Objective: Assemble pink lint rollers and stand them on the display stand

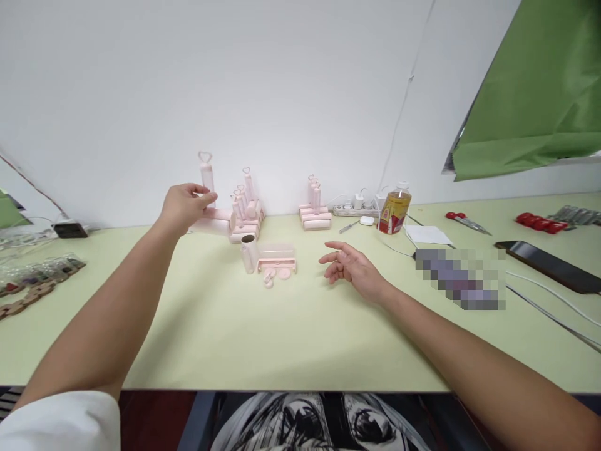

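Note:
My left hand (185, 207) is closed, thumb and fingers round the upright handle of a pink lint roller (216, 219). The handle ends in a heart-shaped loop, and the roller's thick barrel lies sideways below my fingers. Whether the barrel touches the table cannot be told. Close to its right, several like pink rollers (248, 216) stand grouped. My right hand (350, 269) is open over the table, fingers apart, holding nothing. Between my hands are an upright white roll (250, 255) with a brown core, a pink casing (277, 265) with a clear part, and small pink round pieces (284, 274).
Another group of pink rollers (315, 210) stands by the wall. Further right are a power strip (354, 210), a screwdriver (349, 227), a drink bottle (394, 210), scissors (467, 222), a phone (547, 265) and cables. Clear-wrapped items (42, 275) lie at the left.

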`<state>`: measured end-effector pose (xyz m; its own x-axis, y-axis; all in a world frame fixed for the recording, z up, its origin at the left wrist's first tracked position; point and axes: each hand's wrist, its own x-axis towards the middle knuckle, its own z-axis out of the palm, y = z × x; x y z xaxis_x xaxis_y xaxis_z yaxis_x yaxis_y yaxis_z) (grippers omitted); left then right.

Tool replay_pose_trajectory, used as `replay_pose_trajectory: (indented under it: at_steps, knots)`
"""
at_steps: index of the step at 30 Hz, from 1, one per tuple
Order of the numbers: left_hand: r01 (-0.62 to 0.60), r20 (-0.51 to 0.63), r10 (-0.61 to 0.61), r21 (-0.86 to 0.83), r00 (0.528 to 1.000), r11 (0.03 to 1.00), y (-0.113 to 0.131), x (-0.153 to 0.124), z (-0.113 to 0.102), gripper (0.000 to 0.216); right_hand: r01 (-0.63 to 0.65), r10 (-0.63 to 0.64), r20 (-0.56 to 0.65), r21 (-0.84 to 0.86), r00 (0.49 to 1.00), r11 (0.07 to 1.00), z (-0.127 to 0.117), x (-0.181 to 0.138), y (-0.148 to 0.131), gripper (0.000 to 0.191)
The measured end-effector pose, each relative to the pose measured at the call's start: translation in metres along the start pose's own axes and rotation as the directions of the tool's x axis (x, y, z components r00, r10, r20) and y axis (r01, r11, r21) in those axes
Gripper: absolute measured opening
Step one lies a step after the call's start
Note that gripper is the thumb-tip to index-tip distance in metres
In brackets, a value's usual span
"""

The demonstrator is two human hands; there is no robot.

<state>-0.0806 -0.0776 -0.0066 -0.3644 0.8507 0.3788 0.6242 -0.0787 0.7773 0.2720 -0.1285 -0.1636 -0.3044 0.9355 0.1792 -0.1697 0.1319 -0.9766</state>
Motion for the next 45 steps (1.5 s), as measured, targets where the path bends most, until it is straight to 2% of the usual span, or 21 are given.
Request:
replay_pose_trajectory:
  at_steps: [3,6,9,13,20,26,30,33,34,36,38,40,45]
  knots:
    - [0.03,-0.009,-0.029,0.226,1.0,0.974,-0.026,0.011,0.012,0.028,0.0,0.0,0.005,-0.035,1.0,0.999,0.0,0.0,0.001,0.052]
    - [0.042,0.022,-0.051,0.294,0.998,0.955,-0.051,0.019,0.029,0.03,0.001,-0.001,0.002,-0.074,1.0,0.997,0.001,0.0,0.002,0.049]
    - [0.061,0.084,-0.088,0.281,0.993,0.958,-0.068,0.021,0.046,0.031,0.001,-0.001,-0.001,-0.101,1.0,0.995,0.001,0.001,0.003,0.046]
    - [0.045,0.15,-0.089,0.273,0.985,0.961,-0.076,0.021,0.062,0.031,-0.002,0.002,0.001,-0.12,1.0,0.993,0.0,0.001,0.005,0.044]
    - [-0.051,0.174,0.003,0.268,0.985,0.962,-0.085,0.027,0.078,0.028,-0.01,0.01,0.002,-0.148,1.0,0.989,0.002,0.001,0.005,0.044]
    - [-0.009,0.198,-0.043,0.256,0.979,0.967,-0.098,0.029,0.088,0.029,-0.017,0.023,0.03,-0.173,0.999,0.985,0.002,0.002,0.009,0.043]
    - [0.014,0.184,-0.078,0.324,0.98,0.946,-0.091,0.022,0.08,0.041,-0.013,0.023,0.048,-0.191,0.999,0.982,0.002,0.002,0.01,0.043]
    - [0.062,0.051,-0.1,0.49,0.994,0.869,-0.073,0.005,0.067,0.056,-0.015,0.025,0.047,-0.194,0.999,0.981,0.003,0.003,0.011,0.042]
    - [0.069,0.007,-0.085,0.52,0.996,0.851,-0.066,-0.002,0.064,0.056,-0.016,0.025,0.043,-0.195,0.999,0.981,0.003,0.003,0.012,0.041]
    - [0.033,-0.011,-0.033,0.546,0.999,0.837,-0.052,-0.018,0.059,0.05,-0.022,0.03,0.037,-0.198,0.999,0.98,0.004,0.003,0.012,0.04]
    - [-0.037,0.057,0.006,0.56,0.998,0.827,-0.041,-0.031,0.057,0.038,-0.033,0.041,0.036,-0.205,0.998,0.978,0.004,0.003,0.013,0.04]
    - [-0.101,0.16,0.01,0.572,0.987,0.814,-0.032,-0.039,0.059,0.036,-0.042,0.052,0.039,-0.214,0.998,0.976,0.004,0.003,0.014,0.04]
    - [-0.228,0.402,-0.052,0.615,0.914,0.755,-0.019,-0.036,0.074,0.034,-0.036,0.045,0.033,-0.231,0.998,0.972,0.004,0.003,0.014,0.039]
